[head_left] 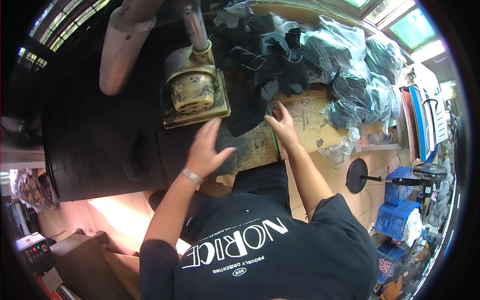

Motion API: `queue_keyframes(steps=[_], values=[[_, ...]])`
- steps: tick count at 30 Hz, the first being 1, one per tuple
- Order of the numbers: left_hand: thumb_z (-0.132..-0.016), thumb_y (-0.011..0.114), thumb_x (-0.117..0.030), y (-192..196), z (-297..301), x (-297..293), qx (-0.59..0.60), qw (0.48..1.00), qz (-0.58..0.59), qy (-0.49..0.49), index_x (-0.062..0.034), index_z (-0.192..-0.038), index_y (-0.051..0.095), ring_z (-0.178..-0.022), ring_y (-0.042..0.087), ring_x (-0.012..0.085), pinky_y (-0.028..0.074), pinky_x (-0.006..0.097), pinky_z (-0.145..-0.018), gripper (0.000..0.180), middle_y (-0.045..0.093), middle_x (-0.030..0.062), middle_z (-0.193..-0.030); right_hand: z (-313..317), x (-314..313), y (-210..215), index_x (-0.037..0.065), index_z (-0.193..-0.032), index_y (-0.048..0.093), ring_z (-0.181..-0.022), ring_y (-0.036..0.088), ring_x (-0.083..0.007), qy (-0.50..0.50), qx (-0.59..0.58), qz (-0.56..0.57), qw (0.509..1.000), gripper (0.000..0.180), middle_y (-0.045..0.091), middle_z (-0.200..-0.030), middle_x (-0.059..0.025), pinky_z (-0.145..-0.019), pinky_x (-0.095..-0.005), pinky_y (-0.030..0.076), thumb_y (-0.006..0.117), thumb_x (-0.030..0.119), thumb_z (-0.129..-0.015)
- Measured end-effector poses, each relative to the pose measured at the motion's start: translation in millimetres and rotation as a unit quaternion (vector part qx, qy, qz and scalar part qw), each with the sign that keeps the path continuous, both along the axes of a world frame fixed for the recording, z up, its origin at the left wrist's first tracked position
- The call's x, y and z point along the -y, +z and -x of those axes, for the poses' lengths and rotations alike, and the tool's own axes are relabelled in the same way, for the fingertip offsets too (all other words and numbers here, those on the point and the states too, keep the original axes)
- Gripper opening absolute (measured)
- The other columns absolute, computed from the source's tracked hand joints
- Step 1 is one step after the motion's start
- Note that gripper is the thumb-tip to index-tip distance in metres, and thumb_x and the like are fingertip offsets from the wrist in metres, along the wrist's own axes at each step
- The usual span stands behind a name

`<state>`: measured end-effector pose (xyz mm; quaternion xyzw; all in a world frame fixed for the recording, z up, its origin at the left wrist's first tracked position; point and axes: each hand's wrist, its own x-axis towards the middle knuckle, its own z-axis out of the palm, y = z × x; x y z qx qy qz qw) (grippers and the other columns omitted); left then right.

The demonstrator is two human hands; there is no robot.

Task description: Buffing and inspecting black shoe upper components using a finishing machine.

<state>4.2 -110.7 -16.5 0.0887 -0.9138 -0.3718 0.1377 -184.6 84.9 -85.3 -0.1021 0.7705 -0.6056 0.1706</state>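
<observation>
My left hand [205,147] is over the near part of the dark work surface, its thumb spread away from its fingers and nothing visible in it. The fingertips come close to the lower edge of a worn, cream-coloured machine head [195,92] with holes in its rounded front, carried on a metal post. To the right, my right hand [283,127] hovers at the bare wooden part of the table [312,117], fingers apart. Between the hands lies a flat black piece of material [245,117], its right edge near my right fingertips. I cannot tell whether they touch it.
Black pieces [270,52] pile up behind, beside clear plastic bags [350,80] of dark goods. A thick pale pipe [122,55] hangs at upper left. To the right stand a fan [430,172], a round black disc on a rod [356,176] and blue crates [397,220].
</observation>
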Motion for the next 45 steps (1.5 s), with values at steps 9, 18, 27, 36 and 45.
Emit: queue_keyframes(steps=[9, 18, 27, 36, 45], values=[[-0.055, 0.088, -0.040, -33, 154, -25, 0.223, 0.939, 0.251, -0.068, 0.0099, -0.139, 0.029, -0.139, 0.027, 0.0383, 0.021, 0.051, -0.115, 0.114, 0.033, 0.0265, -0.144, 55, 34, -1, -0.007, -0.141, 0.032, -0.126, 0.045, -0.0238, 0.031, 0.116, 0.187, 0.975, 0.083, 0.047, -0.136, -0.0172, -0.106, -0.0338, 0.034, 0.075, 0.020, -0.075], [-0.064, 0.080, -0.025, -55, 135, -37, 0.075, 0.954, 0.254, -0.139, -0.0006, -0.105, 0.055, -0.105, 0.054, 0.0324, 0.033, 0.046, -0.108, 0.054, 0.055, 0.0154, -0.102, 36, -19, 3, 0.004, -0.139, 0.033, -0.111, 0.053, -0.0163, 0.260, -0.043, 0.097, 0.960, 0.084, 0.053, -0.123, -0.0092, -0.097, -0.0315, 0.043, 0.083, 0.014, -0.071], [-0.071, 0.073, -0.019, -23, 61, -66, 0.191, 0.955, 0.223, -0.038, 0.0023, -0.116, 0.049, -0.108, 0.052, 0.0311, 0.039, 0.042, -0.095, 0.055, 0.054, 0.0158, -0.107, -31, -16, -7, 0.005, -0.151, 0.016, -0.133, 0.039, -0.0208, 0.246, 0.140, 0.257, 0.924, 0.100, 0.035, -0.150, -0.0138, -0.111, -0.0334, 0.032, 0.079, 0.006, -0.073], [-0.073, 0.069, -0.018, -78, 45, -57, 0.095, 0.982, 0.151, 0.063, 0.0071, -0.145, 0.014, -0.135, 0.032, 0.0390, 0.011, 0.057, -0.114, 0.095, 0.038, 0.0259, -0.138, -57, 14, -16, 0.003, -0.153, 0.010, -0.137, 0.032, -0.0217, 0.227, 0.235, 0.312, 0.892, 0.094, 0.028, -0.152, -0.0132, -0.112, -0.0321, 0.026, 0.053, -0.005, -0.069], [-0.078, 0.062, -0.022, -69, 38, -49, 0.133, 0.989, 0.058, 0.021, 0.0077, -0.146, 0.010, -0.129, 0.037, 0.0387, 0.008, 0.062, -0.112, 0.091, 0.043, 0.0246, -0.130, -43, 31, -10, 0.003, -0.153, 0.013, -0.141, 0.025, -0.0225, 0.161, 0.196, 0.334, 0.908, 0.098, 0.028, -0.153, -0.0133, -0.114, -0.0288, 0.019, 0.050, 0.003, -0.062]])
